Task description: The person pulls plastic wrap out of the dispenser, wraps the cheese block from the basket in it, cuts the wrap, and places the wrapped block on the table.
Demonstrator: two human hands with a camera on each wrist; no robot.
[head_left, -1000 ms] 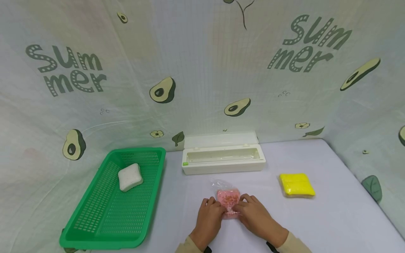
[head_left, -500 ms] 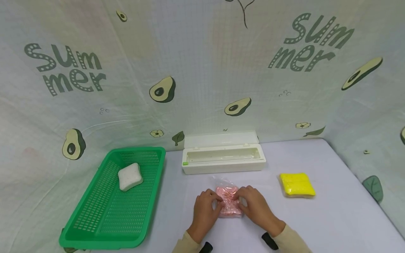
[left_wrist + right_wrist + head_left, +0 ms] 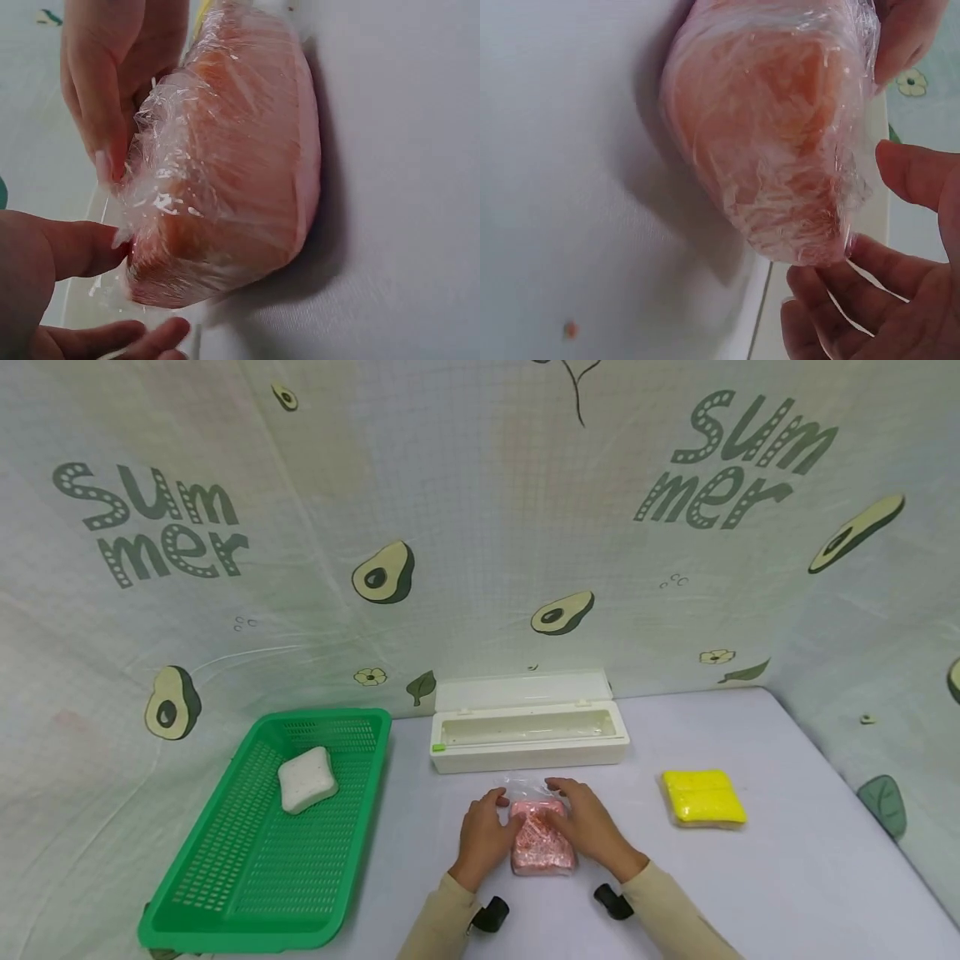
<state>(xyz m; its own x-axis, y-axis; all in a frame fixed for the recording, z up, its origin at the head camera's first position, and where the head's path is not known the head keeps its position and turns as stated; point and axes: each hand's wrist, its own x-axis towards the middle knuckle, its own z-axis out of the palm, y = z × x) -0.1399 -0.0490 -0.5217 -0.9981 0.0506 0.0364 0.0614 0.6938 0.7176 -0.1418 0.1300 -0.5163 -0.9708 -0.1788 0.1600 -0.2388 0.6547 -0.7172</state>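
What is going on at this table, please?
A person's left hand and right hand are on either side of a pink block wrapped in clear film, touching it as it lies on the white tabletop. Just beyond stands an open white box. A white block lies in the green basket; a yellow packet lies off to the right.

On my head feed I see long, plain beige sleeves, the left sleeve (image 3: 441, 920) and the right sleeve (image 3: 671, 912) both reaching to the wrist. A stubby black unit (image 3: 492, 915) sits by the left cuff, a similar black block (image 3: 613, 902) by the right
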